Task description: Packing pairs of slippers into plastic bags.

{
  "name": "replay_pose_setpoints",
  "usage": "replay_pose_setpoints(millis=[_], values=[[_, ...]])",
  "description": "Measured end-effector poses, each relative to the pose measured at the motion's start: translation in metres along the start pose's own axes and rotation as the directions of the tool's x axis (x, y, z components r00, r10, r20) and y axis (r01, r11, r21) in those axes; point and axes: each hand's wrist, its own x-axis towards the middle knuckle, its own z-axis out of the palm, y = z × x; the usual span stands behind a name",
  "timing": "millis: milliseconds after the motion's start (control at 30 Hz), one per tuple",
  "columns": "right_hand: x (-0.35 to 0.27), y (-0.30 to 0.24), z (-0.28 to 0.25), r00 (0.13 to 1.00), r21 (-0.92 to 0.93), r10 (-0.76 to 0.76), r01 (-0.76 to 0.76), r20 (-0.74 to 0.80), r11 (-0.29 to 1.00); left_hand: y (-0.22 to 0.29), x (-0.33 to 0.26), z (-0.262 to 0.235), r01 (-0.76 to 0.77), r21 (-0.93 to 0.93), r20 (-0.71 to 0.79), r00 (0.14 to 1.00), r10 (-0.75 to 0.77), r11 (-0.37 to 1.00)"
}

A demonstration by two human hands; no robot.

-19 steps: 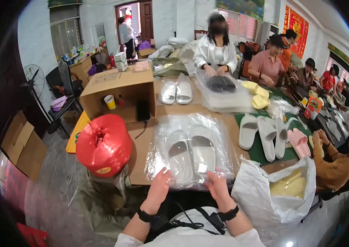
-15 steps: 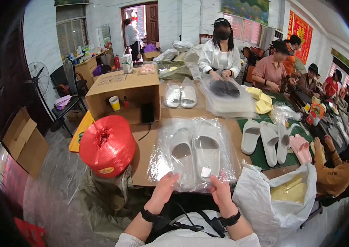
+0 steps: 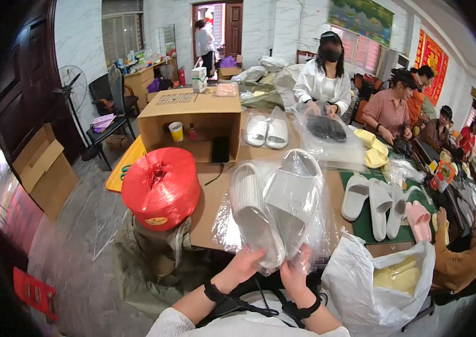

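A pair of light grey slippers (image 3: 293,194) sits inside a clear plastic bag (image 3: 319,222), tilted up over the table's near edge with heel ends toward me. My left hand (image 3: 247,264) is closed on the heel end of the left slipper through the plastic. The right slipper's heel end is gripped by my right hand (image 3: 295,268), its fingers partly hidden under the bag. Loose plastic spreads out at both sides of the pair. Left of them stands a big roll of red plastic twine (image 3: 160,188).
Behind the twine is an open cardboard box (image 3: 190,109) with a yellow cup (image 3: 176,131) inside. More grey slippers (image 3: 380,208) and pink slippers (image 3: 418,220) lie on the right. A white sack (image 3: 356,281) stands near right. A co-worker (image 3: 322,84) handles bagged dark slippers opposite.
The bagged grey slippers have come up from lying on the table to a tilted position. My hands have closed round their heel ends. The whole view has shifted slightly.
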Motion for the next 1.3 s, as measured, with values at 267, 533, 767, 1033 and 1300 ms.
replay_pose_setpoints(millis=[267, 533, 767, 1033, 1300], values=[[0.036, -0.038, -0.037, 0.813, -0.099, -0.141, 0.236, 0.565, 0.967, 0.078, -0.101, -0.023, -0.072, 0.527, -0.261, 0.935, 0.242, 0.847], [0.058, 0.04, -0.065, 0.976, -0.431, 0.055, 0.043, 0.213, 0.901, 0.215, -0.34, -0.075, 0.238, 0.828, -0.545, 0.557, 0.627, 0.508], [0.04, 0.081, -0.05, 0.953, -0.557, 0.009, 0.169, 0.303, 0.813, 0.168, -0.346, -0.177, 0.797, 0.502, -0.848, 0.378, 0.37, 0.336], [0.036, 0.076, -0.06, 0.963, -0.568, 0.036, 0.128, 0.268, 0.813, 0.102, -0.16, -0.319, 0.238, 0.164, -0.928, 0.366, 0.068, 0.958], [0.04, 0.073, -0.049, 0.956, -0.53, 0.034, 0.133, 0.292, 0.837, 0.103, -0.151, -0.461, -0.063, 0.218, -0.975, -0.049, 0.215, 0.974]])
